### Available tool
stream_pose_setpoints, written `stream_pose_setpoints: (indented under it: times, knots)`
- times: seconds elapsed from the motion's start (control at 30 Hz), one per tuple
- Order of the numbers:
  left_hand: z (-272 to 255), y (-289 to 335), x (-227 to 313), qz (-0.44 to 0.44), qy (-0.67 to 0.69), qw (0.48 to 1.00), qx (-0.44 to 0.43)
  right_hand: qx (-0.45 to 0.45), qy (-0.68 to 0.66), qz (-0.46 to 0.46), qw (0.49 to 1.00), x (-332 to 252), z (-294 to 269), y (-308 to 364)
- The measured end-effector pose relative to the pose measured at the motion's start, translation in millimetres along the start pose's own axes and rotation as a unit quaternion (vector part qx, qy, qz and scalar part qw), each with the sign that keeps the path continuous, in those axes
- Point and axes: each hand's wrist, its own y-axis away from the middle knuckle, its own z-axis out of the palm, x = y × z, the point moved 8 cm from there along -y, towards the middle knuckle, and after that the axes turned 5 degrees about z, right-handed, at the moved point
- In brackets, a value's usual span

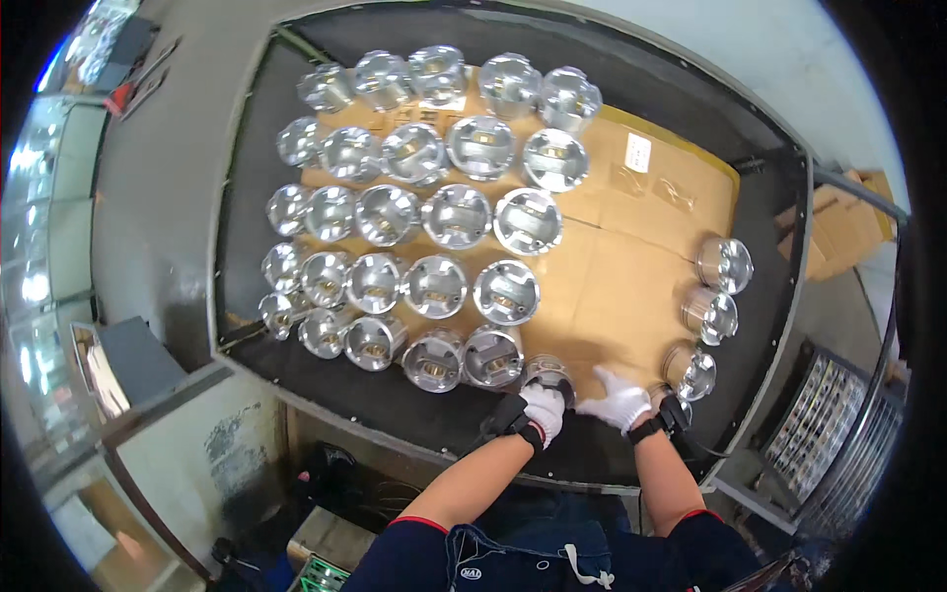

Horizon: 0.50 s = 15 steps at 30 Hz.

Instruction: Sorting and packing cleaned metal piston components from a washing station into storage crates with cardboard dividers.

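Both my hands wear white gloves at the near edge of the cart. My left hand (543, 408) is closed around the near side of a shiny metal piston (548, 371), partly hiding it. This piston stands at the right end of the nearest row. Just right of it, my right hand (619, 399) is open and holds nothing, its fingers apart and its thumb raised. By my right wrist are a few separate pistons, the closest full one (689, 371) lying tilted; another beside the wrist is mostly hidden.
Several rows of pistons (459, 215) cover the left and middle of a flat cardboard sheet (631, 266). The sheet lies on a black-lined cart with a raised metal rim (219, 247). A cardboard box (838, 227) and a rack of metal parts (819, 424) stand beyond the right side.
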Motion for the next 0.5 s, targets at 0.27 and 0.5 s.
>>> stream_pose_setpoints:
  times: [0.27, 0.5]
  knots:
    - [-100, 142, 3, 0.013, 0.214, 0.949, 0.229, 0.061, -0.013, 0.063, 0.996, -40, 31, -29]
    - [-51, 379, -41, -0.184, 0.264, 0.795, 0.513, 0.043, 0.556, -0.104, 0.823, -61, -22, -73]
